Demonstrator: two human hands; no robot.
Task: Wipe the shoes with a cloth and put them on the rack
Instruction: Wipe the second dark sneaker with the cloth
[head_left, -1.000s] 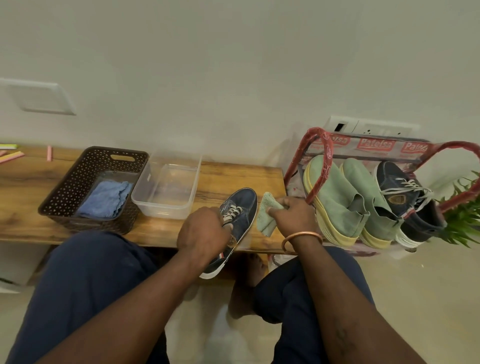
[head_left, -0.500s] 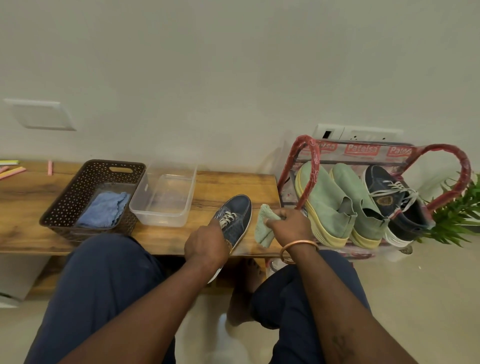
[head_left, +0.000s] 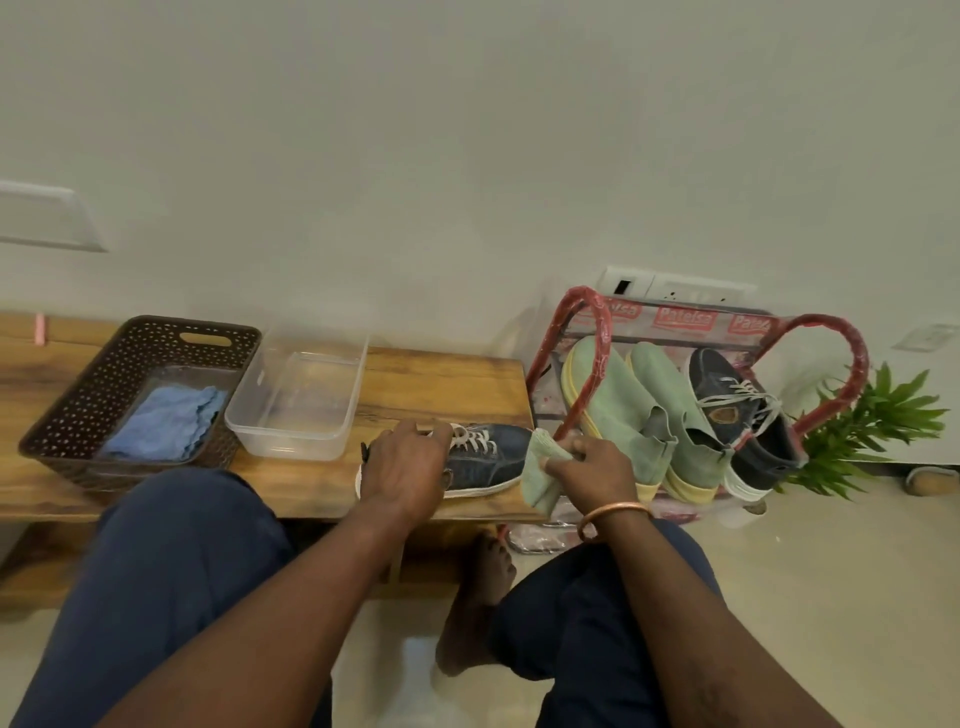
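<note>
A dark blue sneaker (head_left: 485, 460) with white laces lies flat on the wooden bench (head_left: 415, 384), toe pointing right. My left hand (head_left: 402, 467) grips its heel end from above. My right hand (head_left: 592, 467) holds a pale green cloth (head_left: 537, 478) against the sneaker's toe. Right of the bench stands a red-framed shoe rack (head_left: 587, 332) holding two pale green shoes (head_left: 618, 405) and one dark blue sneaker (head_left: 737, 410).
A clear plastic tub (head_left: 296, 400) and a brown perforated basket (head_left: 109, 379) with a blue cloth (head_left: 163, 423) sit on the bench's left part. A green plant (head_left: 872, 421) stands right of the rack. My knees are in front of the bench.
The sneaker, held tilted with its toe pointing away, has been turned and laid flat on the bench, toe to the right. My right hand with the cloth stays at its toe.
</note>
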